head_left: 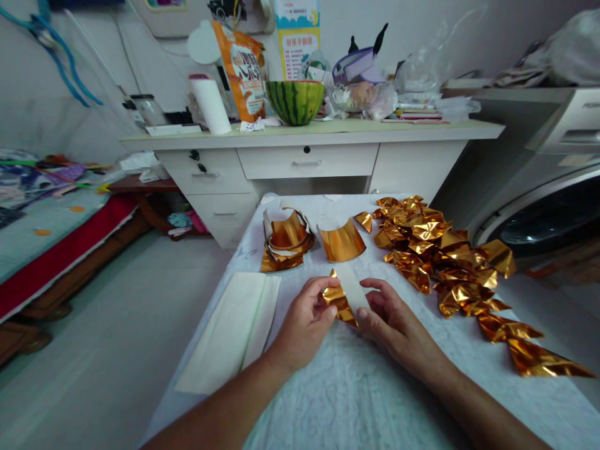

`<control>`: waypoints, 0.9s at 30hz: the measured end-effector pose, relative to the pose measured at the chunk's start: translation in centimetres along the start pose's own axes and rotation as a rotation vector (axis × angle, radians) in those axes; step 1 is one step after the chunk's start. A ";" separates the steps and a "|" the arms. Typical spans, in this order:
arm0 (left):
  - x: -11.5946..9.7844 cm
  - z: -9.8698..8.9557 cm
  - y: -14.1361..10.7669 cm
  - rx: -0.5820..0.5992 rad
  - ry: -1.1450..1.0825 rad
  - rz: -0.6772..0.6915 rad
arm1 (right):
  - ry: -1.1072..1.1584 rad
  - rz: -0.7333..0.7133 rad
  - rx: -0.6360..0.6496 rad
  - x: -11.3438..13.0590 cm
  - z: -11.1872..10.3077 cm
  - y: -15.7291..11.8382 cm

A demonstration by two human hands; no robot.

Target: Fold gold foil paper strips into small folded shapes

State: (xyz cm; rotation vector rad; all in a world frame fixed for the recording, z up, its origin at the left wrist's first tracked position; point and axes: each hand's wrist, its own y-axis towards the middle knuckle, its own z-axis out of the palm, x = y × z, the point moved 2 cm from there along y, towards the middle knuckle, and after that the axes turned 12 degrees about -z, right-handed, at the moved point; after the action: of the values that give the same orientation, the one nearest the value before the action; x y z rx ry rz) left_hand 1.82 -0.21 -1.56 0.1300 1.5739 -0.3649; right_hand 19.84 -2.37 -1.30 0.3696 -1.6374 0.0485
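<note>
Between my hands is a sheet of gold foil paper (343, 301), its shiny side showing on the left and its white back on the right, with a slanted fold between. My left hand (307, 319) pinches the gold part between thumb and fingers. With its thumb on the lower white part, my right hand (391, 319) grips the right side, its index finger raised near the upper edge. Just beyond lies a curved gold sheet (344, 242), and left of it a curled stack of gold sheets (287, 240). Folded gold foil pieces (435, 250) form a heap on the right.
White paper sheets (229, 331) lie at the left of the cloth-covered table (309, 406). Behind stands a white desk (307, 159) with a cut watermelon (295, 103) and an orange pouch (241, 75). A washing machine (557, 187) is at right, a bed (60, 237) at left.
</note>
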 end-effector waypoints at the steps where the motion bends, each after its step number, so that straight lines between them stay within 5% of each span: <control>1: 0.1 -0.1 0.1 0.036 -0.042 -0.037 | -0.062 -0.030 -0.010 0.1 -0.4 -0.1; 9: 0.0 -0.8 0.5 0.135 -0.044 -0.167 | -0.709 -0.509 0.039 0.7 -1.3 -0.1; 13: -0.1 -0.9 0.7 0.184 -0.003 -0.142 | -0.778 -0.496 0.130 0.8 -0.7 -0.4; 20: -0.3 -0.7 0.6 0.031 0.420 0.098 | -0.766 -0.468 0.331 1.2 0.1 -0.2; 27: -0.2 -0.1 0.8 0.021 0.637 0.209 | -0.676 -0.441 0.401 0.5 0.6 -0.1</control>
State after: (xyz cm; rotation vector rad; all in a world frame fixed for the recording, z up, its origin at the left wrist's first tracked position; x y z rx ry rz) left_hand 2.01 0.62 -1.46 0.4590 2.1597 -0.1796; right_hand 19.29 -2.76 -0.92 1.1430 -2.1700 -0.0939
